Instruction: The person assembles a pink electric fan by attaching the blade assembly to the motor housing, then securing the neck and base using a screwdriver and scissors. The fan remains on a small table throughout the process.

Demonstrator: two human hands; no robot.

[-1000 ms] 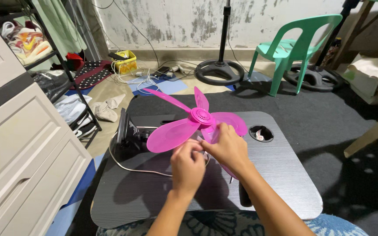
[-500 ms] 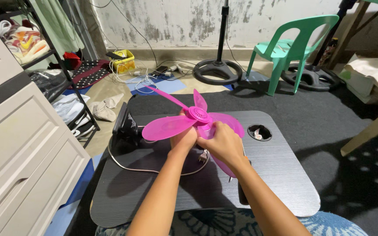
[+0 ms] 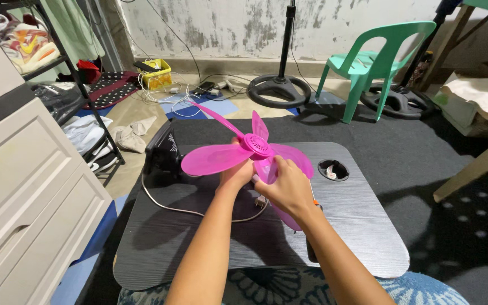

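The grey lap table (image 3: 362, 226) carries a pink fan blade (image 3: 244, 155) held just above its twelve o'clock half. The step looks like seating the blade on its hub; next it needs steady support underneath. Left hand (image 3: 237, 174) cups below, fingers hidden; right hand (image 3: 286, 189), at four o'clock, pinches a blade.

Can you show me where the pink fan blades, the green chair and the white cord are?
pink fan blades (image 3: 213, 160), head view, on the wide left blade.
green chair (image 3: 368, 63), head view, on the seat.
white cord (image 3: 168, 205), head view, on the loop lying on the grey lap table.
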